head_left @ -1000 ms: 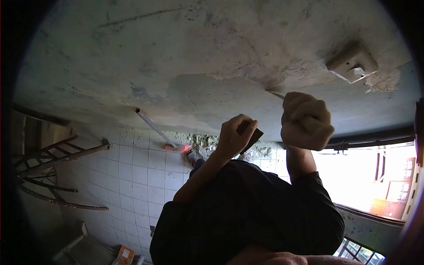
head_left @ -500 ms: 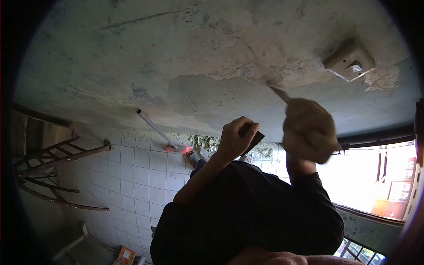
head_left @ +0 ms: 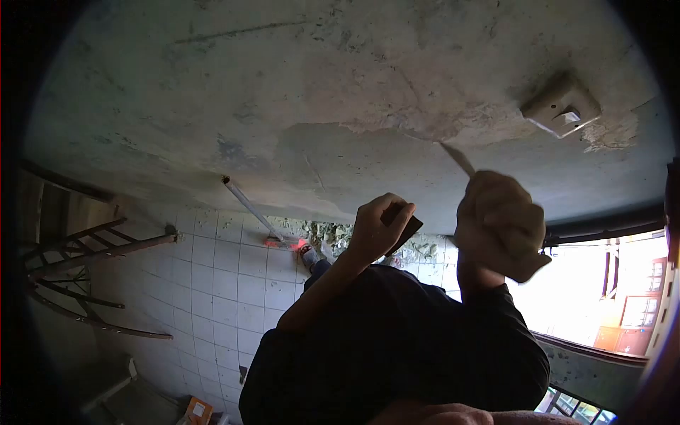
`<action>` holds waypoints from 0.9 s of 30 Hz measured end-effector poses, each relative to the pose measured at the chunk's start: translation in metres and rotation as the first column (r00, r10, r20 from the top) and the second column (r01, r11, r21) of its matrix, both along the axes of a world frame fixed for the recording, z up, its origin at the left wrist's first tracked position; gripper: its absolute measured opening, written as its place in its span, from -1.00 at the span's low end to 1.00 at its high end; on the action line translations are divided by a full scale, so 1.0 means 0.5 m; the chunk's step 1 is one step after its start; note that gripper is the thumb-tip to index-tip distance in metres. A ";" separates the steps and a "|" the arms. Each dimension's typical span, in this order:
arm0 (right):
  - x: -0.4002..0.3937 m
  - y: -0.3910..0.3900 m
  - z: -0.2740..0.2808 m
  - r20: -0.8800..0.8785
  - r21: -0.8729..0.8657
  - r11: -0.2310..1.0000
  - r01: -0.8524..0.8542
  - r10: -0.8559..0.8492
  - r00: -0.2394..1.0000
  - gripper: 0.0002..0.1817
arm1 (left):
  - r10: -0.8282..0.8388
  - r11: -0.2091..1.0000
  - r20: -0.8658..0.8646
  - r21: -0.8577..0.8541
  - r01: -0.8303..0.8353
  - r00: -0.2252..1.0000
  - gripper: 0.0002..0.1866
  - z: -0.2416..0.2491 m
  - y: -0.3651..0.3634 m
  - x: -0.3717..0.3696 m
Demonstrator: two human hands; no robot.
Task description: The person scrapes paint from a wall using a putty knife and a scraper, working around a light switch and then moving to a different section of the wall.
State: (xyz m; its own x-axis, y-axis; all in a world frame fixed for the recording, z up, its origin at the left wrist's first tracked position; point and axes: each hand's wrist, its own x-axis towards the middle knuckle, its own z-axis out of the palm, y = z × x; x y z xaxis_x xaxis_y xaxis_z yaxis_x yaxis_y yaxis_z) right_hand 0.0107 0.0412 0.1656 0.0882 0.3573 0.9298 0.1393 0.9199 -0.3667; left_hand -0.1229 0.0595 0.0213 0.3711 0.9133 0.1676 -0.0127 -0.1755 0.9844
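My right hand (head_left: pixel 501 225) is closed round a thin, flat-bladed scraper (head_left: pixel 459 159), its handle hidden in the fist. The blade's tip is at or very near the lower edge of a rough, peeled patch (head_left: pixel 397 88) on the wall (head_left: pixel 361 159); contact is hard to judge. Lower and to the left, my left hand (head_left: pixel 381 223) grips a dark flat piece (head_left: pixel 406 237) between thumb and fingers, held apart from the wall. What kind of thing it is does not show.
A light switch (head_left: pixel 563 105) juts from the wall at upper right. A pole (head_left: pixel 249 205) with a pink-red base (head_left: pixel 285 243) leans on the wall at left. Paint flakes (head_left: pixel 333 237) litter the tiled floor (head_left: pixel 212 283). A wooden rack-like frame (head_left: pixel 106 255) stands far left; a bright window opening (head_left: pixel 588 290) lies right.
My right hand and the scraper have shifted slightly down and right, so the blade tip sits a little lower on the wall. The left hand has hardly moved.
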 end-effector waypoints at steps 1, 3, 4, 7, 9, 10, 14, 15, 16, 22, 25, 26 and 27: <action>0.007 -0.002 -0.006 -0.006 -0.005 1.000 0.008 -0.008 1.000 -0.52 | 0.001 1.000 -0.007 -0.007 -0.001 1.000 -0.77 0.004 -0.004 -0.002; 0.019 0.005 -0.003 0.214 -0.106 0.970 0.220 -0.194 0.957 -0.42 | -0.024 1.000 0.008 -0.006 0.024 1.000 -0.77 0.002 -0.009 -0.007; 0.022 -0.008 0.011 0.239 -0.093 0.982 0.165 -0.139 0.961 -0.53 | -0.022 1.000 -0.002 0.007 0.022 1.000 -0.77 0.000 -0.012 -0.006; 0.022 0.036 -0.022 0.241 0.192 0.963 0.188 -0.232 0.942 -0.72 | -0.020 1.000 -0.001 -0.005 0.020 1.000 -0.78 0.002 -0.006 -0.005; 0.017 0.033 -0.010 0.177 0.302 0.935 0.187 -0.248 0.952 -0.76 | -0.032 0.999 0.006 -0.021 0.032 0.999 -0.78 0.000 -0.005 -0.005; 0.016 0.003 0.004 0.213 0.177 0.960 0.217 -0.253 0.944 -0.84 | -0.030 1.000 0.007 0.003 0.030 1.000 -0.78 -0.005 -0.014 -0.004; 0.023 0.063 -0.048 0.231 0.329 0.856 0.398 -0.481 0.845 -0.76 | -0.040 0.999 -0.008 0.004 0.040 0.999 -0.78 0.005 -0.013 -0.003; 0.025 0.072 -0.058 0.240 0.287 0.872 0.398 -0.467 0.851 -0.75 | -0.042 0.999 -0.008 0.016 0.042 0.999 -0.78 0.007 -0.012 -0.003; 0.010 0.036 -0.026 0.310 0.275 0.847 0.456 -0.527 0.792 -0.73 | -0.045 0.999 0.000 0.023 0.045 0.999 -0.78 0.006 -0.017 -0.002; 0.007 0.053 -0.030 0.172 0.169 0.966 0.195 -0.224 0.959 -0.15 | -0.040 0.999 0.009 0.032 0.039 0.999 -0.77 -0.007 -0.023 -0.003; -0.012 0.020 0.009 0.065 0.130 0.984 0.121 -0.130 0.989 -0.37 | -0.029 0.998 0.006 0.060 0.028 1.000 -0.78 0.001 -0.027 -0.010; 0.000 0.032 0.006 0.292 0.387 0.776 0.498 -0.616 0.732 -0.64 | -0.029 0.998 0.002 0.047 0.028 1.000 -0.78 -0.001 -0.033 -0.012; -0.003 0.058 -0.021 0.196 0.363 0.826 0.432 -0.521 0.831 -0.75 | -0.037 0.999 0.005 0.020 0.037 0.999 -0.78 -0.003 -0.038 -0.015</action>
